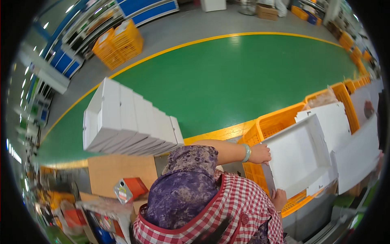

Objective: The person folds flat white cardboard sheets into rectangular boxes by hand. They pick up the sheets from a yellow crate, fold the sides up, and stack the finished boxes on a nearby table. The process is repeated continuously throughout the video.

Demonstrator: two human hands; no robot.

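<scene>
A shallow white cardboard box (298, 152) with raised sides lies tilted across the yellow plastic crates at the right. My left hand (259, 154), with a pale green bangle at the wrist, is closed on the box's near edge at its far corner. Lower down, my right hand (278, 199) grips the same side near the other corner, its fingers partly hidden. The inside of the box faces up and holds nothing that I can see. Flat white cardboard pieces (339, 118) lie just beyond it, and another white sheet (359, 154) leans farther right.
A long row of stacked white boxes (130, 116) stands at the left by a brown cardboard sheet (122, 168). A red and white carton (132, 189) lies near it. Under my work is a yellow crate (280, 120). More yellow crates (118, 44) stand across the green floor (243, 73).
</scene>
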